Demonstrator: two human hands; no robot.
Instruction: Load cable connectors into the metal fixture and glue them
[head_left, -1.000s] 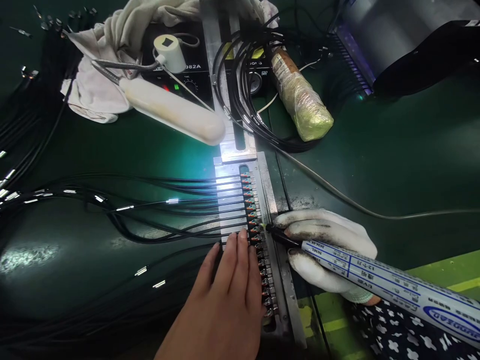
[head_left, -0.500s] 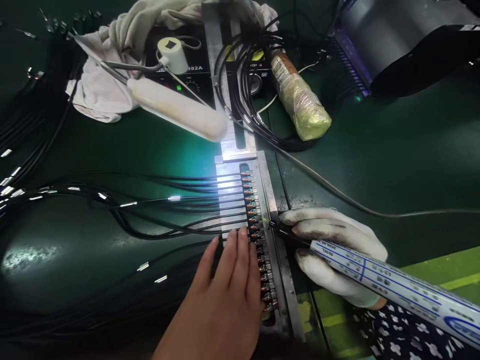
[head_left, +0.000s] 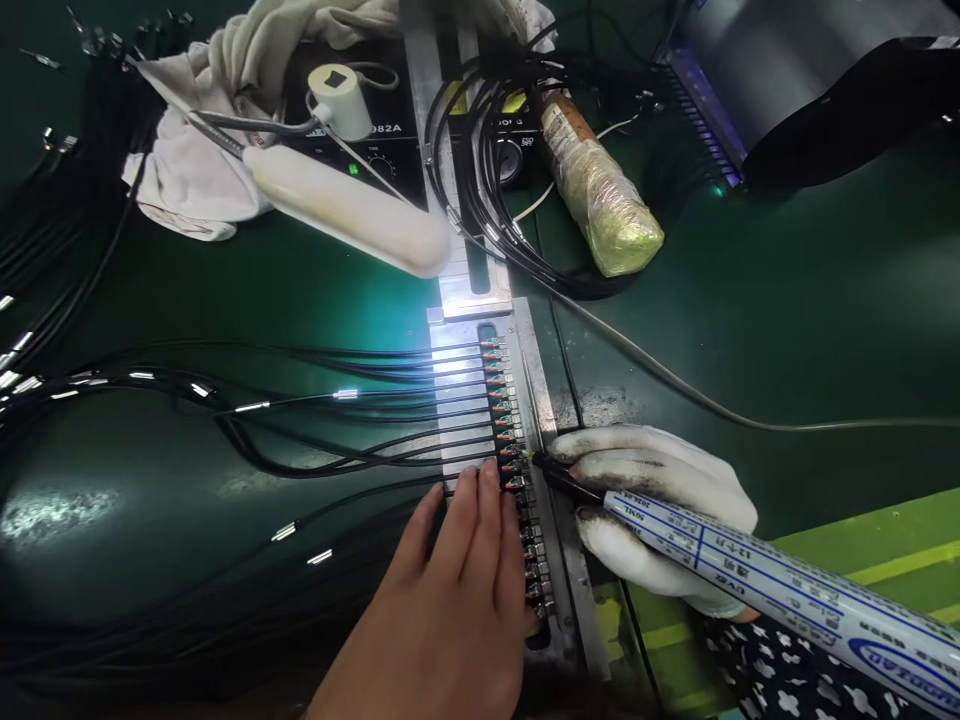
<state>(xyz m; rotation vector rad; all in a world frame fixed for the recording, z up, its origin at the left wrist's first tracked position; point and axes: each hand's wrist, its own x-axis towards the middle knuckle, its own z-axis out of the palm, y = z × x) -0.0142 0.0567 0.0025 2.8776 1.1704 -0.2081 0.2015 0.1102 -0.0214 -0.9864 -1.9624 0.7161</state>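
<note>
Gripped pen-fashion in the gloved right hand is a long white syringe tube with blue printing, its black needle tip brought down onto the row of small connector ends seated in a metal jig. The fingers are closed round the barrel close to the nozzle, which is judged the right place for it: held that near the tip, a light, stiff tube can be steered finely, whereas a grasp farther back would let the point wander. The bare left hand is laid flat and open, grasping nothing, its fingertips pressed on the thin black cables just where they enter the jig. These cables are taken to be limp and springy (they fan out loosely to the left over the green mat), so they are best pinned down rather than pinched. The connector ends look small and probably fragile, though fine detail cannot be made out under the glare of the white lamp.
</note>
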